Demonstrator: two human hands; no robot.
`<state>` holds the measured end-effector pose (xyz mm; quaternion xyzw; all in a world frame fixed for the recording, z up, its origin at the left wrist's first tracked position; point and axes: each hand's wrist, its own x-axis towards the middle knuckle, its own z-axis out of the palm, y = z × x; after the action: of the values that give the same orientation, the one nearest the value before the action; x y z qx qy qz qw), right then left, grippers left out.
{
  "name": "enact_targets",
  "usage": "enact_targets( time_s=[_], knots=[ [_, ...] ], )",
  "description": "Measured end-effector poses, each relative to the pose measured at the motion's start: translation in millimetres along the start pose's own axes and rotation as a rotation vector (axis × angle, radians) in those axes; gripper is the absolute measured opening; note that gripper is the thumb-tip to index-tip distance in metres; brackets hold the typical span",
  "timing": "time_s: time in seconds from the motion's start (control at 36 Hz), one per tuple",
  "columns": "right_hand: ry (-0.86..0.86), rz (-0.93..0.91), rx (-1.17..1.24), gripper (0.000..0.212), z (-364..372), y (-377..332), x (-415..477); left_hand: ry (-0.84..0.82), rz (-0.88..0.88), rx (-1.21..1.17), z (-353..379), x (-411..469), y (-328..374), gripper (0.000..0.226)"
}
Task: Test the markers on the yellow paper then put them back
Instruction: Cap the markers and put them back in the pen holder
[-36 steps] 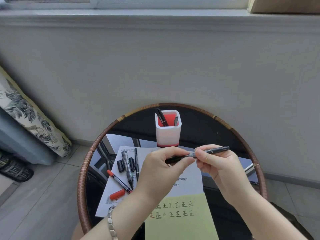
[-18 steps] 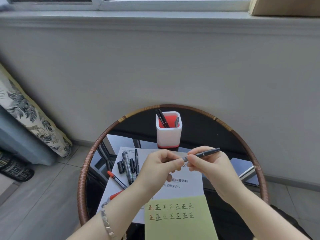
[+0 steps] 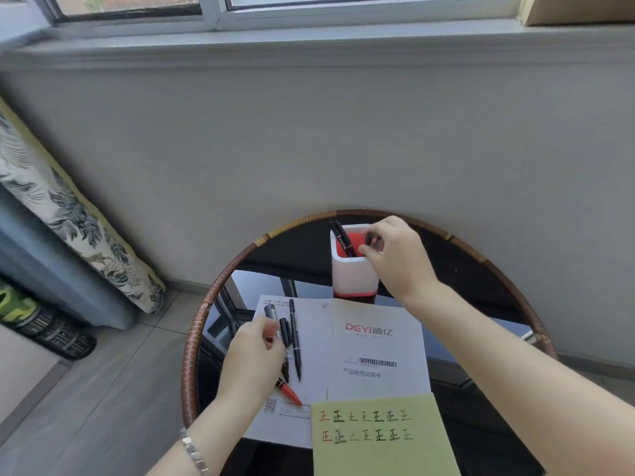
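My right hand [image 3: 395, 255] is over the white pen holder with the red inside [image 3: 354, 280] at the back of the table. It pinches the top of a dark marker [image 3: 369, 240] that stands in the holder. Another black marker [image 3: 342, 239] leans in the holder's left corner. My left hand [image 3: 252, 362] is down on the loose markers on the white leaflet [image 3: 374, 352], its fingers curled on a grey marker [image 3: 270, 312]. Beside it lie a thin black pen [image 3: 294, 338], a black cap [image 3: 284, 331] and a red-tipped marker [image 3: 289, 393]. The yellow paper [image 3: 381, 448] with two rows of written characters lies nearest me.
The round glass table has a woven rim [image 3: 192, 341] and stands against a grey wall below a window sill. A patterned cushion [image 3: 68, 214] leans at the left, over the tiled floor. A box sits on the sill at top right.
My hands have parted. The right hand carried the dark marker back into the pen holder. The left hand dropped to the loose markers on the leaflet.
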<state>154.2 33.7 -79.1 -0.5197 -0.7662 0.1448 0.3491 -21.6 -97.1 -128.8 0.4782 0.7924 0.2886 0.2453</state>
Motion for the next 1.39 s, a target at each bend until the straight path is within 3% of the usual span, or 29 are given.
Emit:
enact_targets(
  time_s=[0.19, 0.31, 0.44, 0.56, 0.67, 0.78, 0.89, 1.19, 1.39],
  knots=[
    [0.071, -0.102, 0.034, 0.024, -15.3, -6.2, -35.4, -0.02, 0.038, 0.252, 11.2, 19.5, -1.6, 0.031],
    [-0.053, -0.074, 0.016, 0.024, -13.1, 1.2, -63.6, -0.135, 0.065, 0.426, 16.0, 31.3, 0.2, 0.034],
    [-0.241, 0.041, 0.035, 0.022, -0.2, 4.4, -88.6, -0.22, 0.081, 0.406, 19.7, 33.7, -2.6, 0.049],
    [-0.377, 0.121, 0.06, 0.023, 18.9, 2.3, -95.0, -0.192, 0.14, 0.398, 18.5, 31.4, -2.4, 0.055],
    [-0.444, 0.164, 0.069, 0.025, 41.6, -7.5, -90.7, -0.04, 0.136, 0.1, 15.0, 22.6, -1.2, 0.055],
    [-0.512, 0.183, 0.022, 0.033, 68.4, -30.2, -81.0, 0.065, -0.014, -0.277, 5.9, 18.4, -0.4, 0.049],
    [-0.609, 0.223, -0.109, 0.035, 98.3, -49.4, -72.6, 0.087, -0.144, -0.49, -5.5, 14.3, 2.3, 0.042],
    [-0.618, 0.374, -0.082, 0.025, 111.6, -50.5, -68.9, 0.113, -0.187, -0.54, -18.6, -0.9, 10.9, 0.032],
    [-0.474, 0.485, 0.348, 0.012, 59.0, -35.2, -70.3, -0.006, -0.208, -0.596, -5.2, -13.3, 27.0, 0.036]
  ],
)
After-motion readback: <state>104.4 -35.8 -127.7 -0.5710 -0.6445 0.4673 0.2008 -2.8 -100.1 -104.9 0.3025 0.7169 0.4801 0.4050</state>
